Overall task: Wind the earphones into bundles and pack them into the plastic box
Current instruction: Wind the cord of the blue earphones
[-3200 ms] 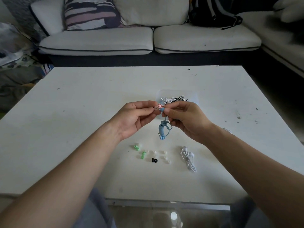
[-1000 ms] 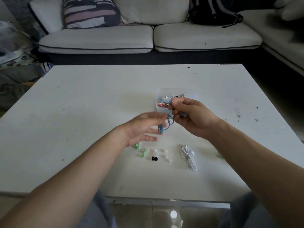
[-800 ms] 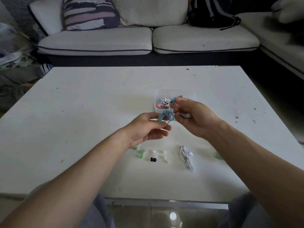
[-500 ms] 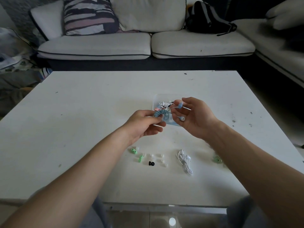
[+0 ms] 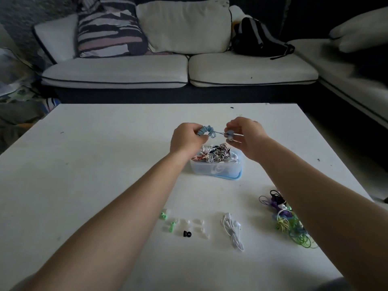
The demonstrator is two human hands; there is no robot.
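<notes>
A wound bundle of blue earphones [image 5: 206, 130] hangs in the air above the clear plastic box [image 5: 216, 169]. My left hand [image 5: 186, 139] pinches the wound end of the bundle. My right hand [image 5: 244, 136] pinches the earbud end, and a short cord runs between the two hands. The box stands on the white table [image 5: 84, 175] and holds several wound earphones in white, red and black. A white earphone bundle [image 5: 233, 229] lies near the front. A tangle of green, purple and black earphones [image 5: 283, 219] lies at the right, partly under my right forearm.
Small green, clear and black ear tips [image 5: 184, 225] are scattered near the table's front. A white sofa [image 5: 178, 68] with cushions and a black bag [image 5: 256, 38] stands behind the table. Clutter sits on the floor at the left.
Both hands have lifted the blue earphones up and away from me, above the box. The view has tilted down, bringing the coloured tangle at the right into sight.
</notes>
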